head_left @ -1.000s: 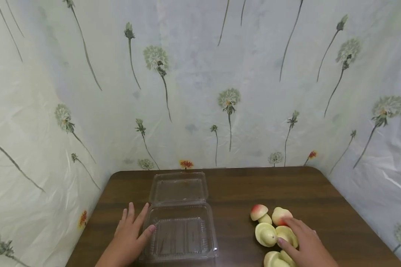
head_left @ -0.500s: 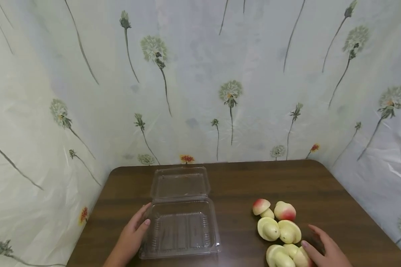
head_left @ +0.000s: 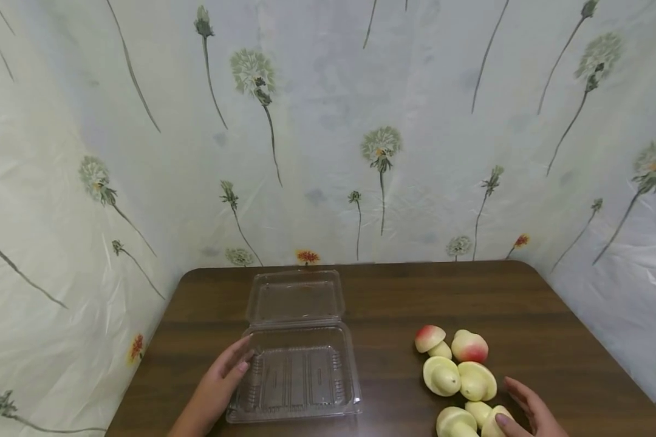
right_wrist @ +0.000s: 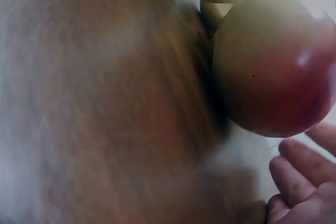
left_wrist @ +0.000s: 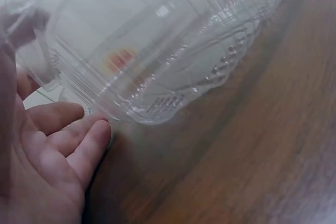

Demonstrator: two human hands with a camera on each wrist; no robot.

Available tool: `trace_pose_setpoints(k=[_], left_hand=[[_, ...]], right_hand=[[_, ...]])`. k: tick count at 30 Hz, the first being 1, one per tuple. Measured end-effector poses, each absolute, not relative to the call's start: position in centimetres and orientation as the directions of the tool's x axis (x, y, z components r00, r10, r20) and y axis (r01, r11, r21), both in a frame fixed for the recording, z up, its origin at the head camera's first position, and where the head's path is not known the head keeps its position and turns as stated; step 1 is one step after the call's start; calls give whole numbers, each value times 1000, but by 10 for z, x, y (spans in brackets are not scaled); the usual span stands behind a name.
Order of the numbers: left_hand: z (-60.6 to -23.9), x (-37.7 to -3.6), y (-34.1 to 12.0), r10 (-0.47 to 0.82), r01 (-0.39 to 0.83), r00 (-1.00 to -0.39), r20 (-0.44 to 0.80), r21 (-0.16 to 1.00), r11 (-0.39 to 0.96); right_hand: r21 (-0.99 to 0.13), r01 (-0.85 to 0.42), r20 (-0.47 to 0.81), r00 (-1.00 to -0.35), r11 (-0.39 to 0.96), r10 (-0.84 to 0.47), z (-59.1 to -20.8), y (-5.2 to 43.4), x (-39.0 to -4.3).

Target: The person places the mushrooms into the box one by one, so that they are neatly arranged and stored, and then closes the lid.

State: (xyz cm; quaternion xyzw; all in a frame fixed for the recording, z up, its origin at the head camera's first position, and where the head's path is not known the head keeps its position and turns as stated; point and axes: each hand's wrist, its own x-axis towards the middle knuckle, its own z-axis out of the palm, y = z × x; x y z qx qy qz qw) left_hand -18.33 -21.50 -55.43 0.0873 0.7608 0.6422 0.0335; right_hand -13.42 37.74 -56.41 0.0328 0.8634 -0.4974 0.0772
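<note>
In the head view, a clear plastic clamshell container lies with its lid folded back. My left hand is at its left side, thumb over the rim and fingers against the outer wall; the left wrist view shows curled fingertips at the container. To the right lie several pale yellow mushrooms, some with red-tinted caps. My right hand is beside the nearest group, its thumb by a mushroom. In the right wrist view, loosely bent fingers stand just below a red-tinted mushroom cap.
Dark brown wooden table surface lies between the container and the mushrooms. Sheeting with a dandelion print hangs behind the table and along both sides.
My left hand goes from spread fingers to lying around the container's left edge. My right hand has drawn back from over the mushrooms to their right side. The head view has tilted slightly.
</note>
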Motion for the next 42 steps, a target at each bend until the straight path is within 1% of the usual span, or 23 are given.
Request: trace_pose_setpoints(k=[2,3,4,7,11,14,17,20,23,26,30,37,41,42], left_hand=[[-554,-182,-214,178,97,-981,71,985,141],[-554,-182,-214,185,115,-979,89,984,134],[-555,-182,-213,187,116,-978,92,986,123],[-559,-179,-214,203,118,-975,95,988,104],[-565,-172,-215,234,120,-968,91,987,112],[-567,-172,-216,253,158,-959,129,982,100],[-566,-174,-215,263,195,-950,167,977,85],[-565,-176,-215,268,205,-947,178,976,75],[-563,-176,-215,251,160,-957,142,986,54],[-563,-175,-215,231,111,-968,100,993,33],[-563,-176,-215,226,108,-969,96,993,39],[-560,-177,-216,224,102,-971,80,991,90],[-559,-177,-216,227,93,-972,66,989,111],[-558,-178,-216,228,93,-972,65,989,116]], right_hand=[[-878,160,-200,-979,450,-42,-561,376,-130],[-889,154,-196,-979,431,-55,-561,375,-127],[-895,188,-235,-970,405,-68,-558,374,-126],[-912,171,-228,-967,374,-112,-552,369,-124],[-902,56,-121,-985,428,-125,-548,364,-131],[-867,86,-157,-982,490,-106,-544,364,-137],[-807,107,-187,-979,581,-80,-539,363,-142],[-773,133,-196,-980,620,-33,-538,361,-142],[-779,121,-137,-990,616,20,-541,355,-136],[-824,115,-99,-993,555,59,-546,349,-129],[-880,105,-74,-994,463,84,-552,345,-124],[-894,-42,79,-995,447,63,-562,344,-118],[-896,-82,132,-987,435,86,-566,342,-117],[-906,-82,132,-987,415,94,-567,342,-117]])
